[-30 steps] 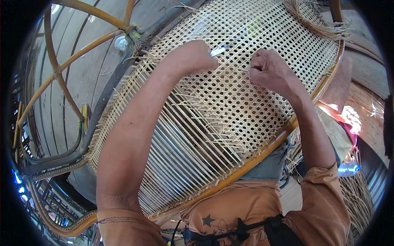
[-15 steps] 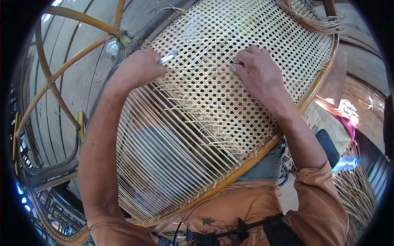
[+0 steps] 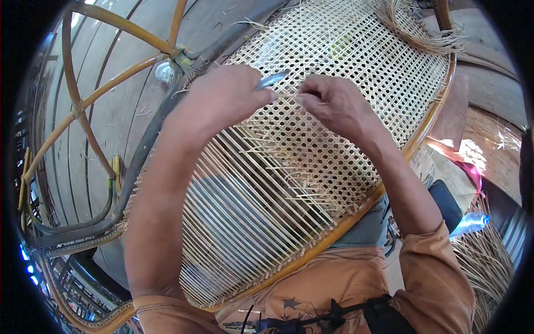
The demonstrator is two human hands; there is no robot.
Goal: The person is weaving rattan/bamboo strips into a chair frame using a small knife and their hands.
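A pale woven cane panel (image 3: 334,147) with an open, holed pattern lies across my lap. Over its middle, my left hand (image 3: 231,100) is closed around a flat, shiny metal tool (image 3: 271,80), its tip pointing right; motion blurs this hand, and the tool's kind is unclear. My right hand (image 3: 336,103) is closed in a pinch just to the right, fingertips a short way from the left thumb. A thin cane strand (image 3: 287,97) seems to run between the two. Toward me the weave ends in loose strand tips, then parallel cane strands (image 3: 239,222) span the frame.
A varnished rattan rail (image 3: 311,251) edges the panel on my side. A bundle of loose strands (image 3: 420,40) lies on the far right of the weave. Rattan legs (image 3: 78,108) rise at the left over wooden planks. A plastic bottle (image 3: 471,222) lies at the right.
My left hand has moved right with the metal tool, closing toward my right hand. The right hand has shifted slightly left. The panel sits a little further right at its near end.
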